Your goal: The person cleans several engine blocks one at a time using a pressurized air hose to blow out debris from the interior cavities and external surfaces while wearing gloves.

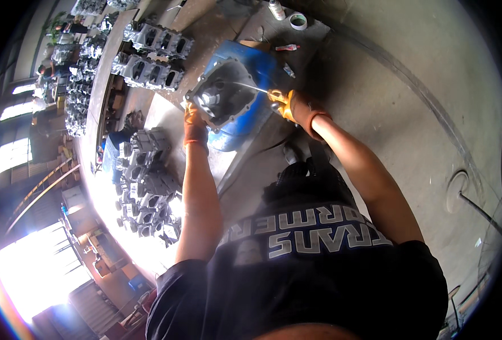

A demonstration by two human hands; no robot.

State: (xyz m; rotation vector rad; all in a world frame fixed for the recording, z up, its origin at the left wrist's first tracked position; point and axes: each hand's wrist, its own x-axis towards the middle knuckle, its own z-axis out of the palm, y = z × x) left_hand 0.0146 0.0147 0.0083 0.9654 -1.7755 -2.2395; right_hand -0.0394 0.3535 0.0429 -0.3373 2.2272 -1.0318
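Note:
A grey bell-shaped metal housing (241, 76), its hollow side facing up, rests on a blue plastic drum (228, 140). My left hand (194, 123), in an orange and yellow work glove, grips the housing's near left rim. In a matching glove, my right hand (301, 111) is closed round an air blow gun (275, 96) at the right of the drum. The gun's long thin metal nozzle points left into the housing's cavity. My fingers partly cover the gun's handle.
Grey metal castings (149, 181) stand in a cluster at left, with more castings (154, 51) on a bench behind. A spray can (276, 9), a tape roll (298, 21) and a red-and-white tube (288, 47) lie beyond the drum. A dark cable (481, 211) crosses the floor at right.

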